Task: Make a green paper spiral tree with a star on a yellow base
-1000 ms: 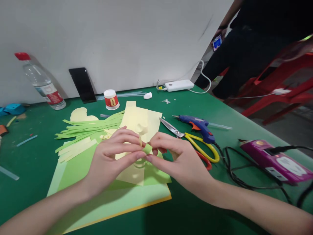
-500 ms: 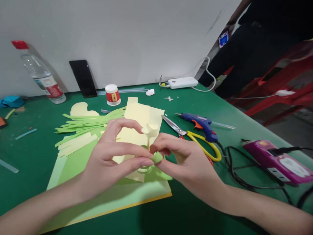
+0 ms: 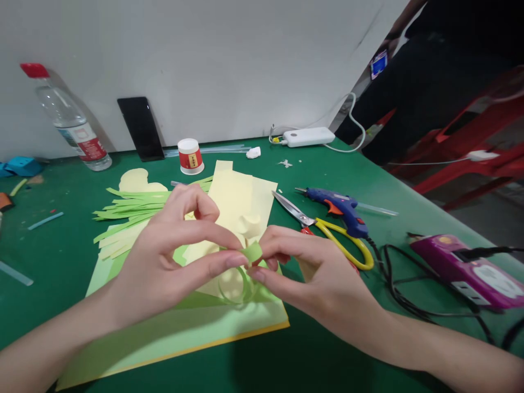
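Between both hands is a light green paper strip (image 3: 252, 251), its lower part curling into a loop. My left hand (image 3: 176, 251) pinches it between thumb and index finger, the other fingers bent above. From the other side, the thumb and fingers of my right hand (image 3: 315, 267) are closed on the strip. Just above the fingertips shows a small cream paper shape with a curled top (image 3: 249, 225), on a thin stem mostly hidden by my fingers. Below lie cream paper sheets (image 3: 231, 188) and green paper sheets (image 3: 196, 319).
Scissors with yellow handles (image 3: 344, 240) and a blue glue gun (image 3: 341, 207) lie at right, beside a purple power strip (image 3: 466, 267) and black cables. Cut green strips (image 3: 131, 207), a paper cup (image 3: 190, 157), a phone (image 3: 141, 128) and a bottle (image 3: 76, 120) are at left and back.
My left hand has shifted left and its raised index finger has come away from the cream shape. That shape sits slightly lower, and the green loop below the fingers shows more.
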Demonstrator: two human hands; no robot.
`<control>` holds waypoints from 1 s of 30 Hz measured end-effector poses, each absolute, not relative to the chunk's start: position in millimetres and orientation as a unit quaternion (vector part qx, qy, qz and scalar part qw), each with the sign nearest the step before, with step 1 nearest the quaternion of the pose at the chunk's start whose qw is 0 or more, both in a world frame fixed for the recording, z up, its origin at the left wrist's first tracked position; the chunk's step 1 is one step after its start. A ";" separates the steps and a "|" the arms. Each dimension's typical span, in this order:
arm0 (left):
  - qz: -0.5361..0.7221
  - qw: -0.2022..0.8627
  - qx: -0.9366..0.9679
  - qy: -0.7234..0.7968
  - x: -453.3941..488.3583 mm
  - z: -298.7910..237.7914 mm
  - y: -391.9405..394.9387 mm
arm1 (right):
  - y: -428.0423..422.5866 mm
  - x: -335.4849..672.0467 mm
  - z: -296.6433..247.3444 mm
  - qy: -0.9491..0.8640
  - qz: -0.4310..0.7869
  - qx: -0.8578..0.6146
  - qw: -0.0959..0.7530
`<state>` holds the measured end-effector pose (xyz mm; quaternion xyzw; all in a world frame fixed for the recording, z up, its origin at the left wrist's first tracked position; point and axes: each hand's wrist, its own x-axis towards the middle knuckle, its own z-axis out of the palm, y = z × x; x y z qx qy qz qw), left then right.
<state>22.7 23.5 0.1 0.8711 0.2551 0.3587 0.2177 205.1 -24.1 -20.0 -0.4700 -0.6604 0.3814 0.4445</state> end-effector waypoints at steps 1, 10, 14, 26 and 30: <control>0.360 0.218 0.870 0.258 22.0 0.6 23.9 | -23.9 205.2 -19.9 -0.662 0.380 -0.469 0.445; 0.368 0.216 0.865 0.264 19.2 2.3 26.9 | -24.7 204.8 -19.3 -0.675 0.369 -0.458 0.444; 0.367 0.218 0.864 0.267 19.9 2.3 27.3 | -25.2 205.5 -19.3 -0.679 0.369 -0.457 0.440; 0.372 0.225 0.855 0.283 21.6 2.7 25.6 | -24.2 205.1 -19.9 -0.678 0.368 -0.464 0.436; 0.374 0.216 0.856 0.284 21.9 1.7 26.1 | -25.1 205.2 -19.5 -0.680 0.364 -0.465 0.435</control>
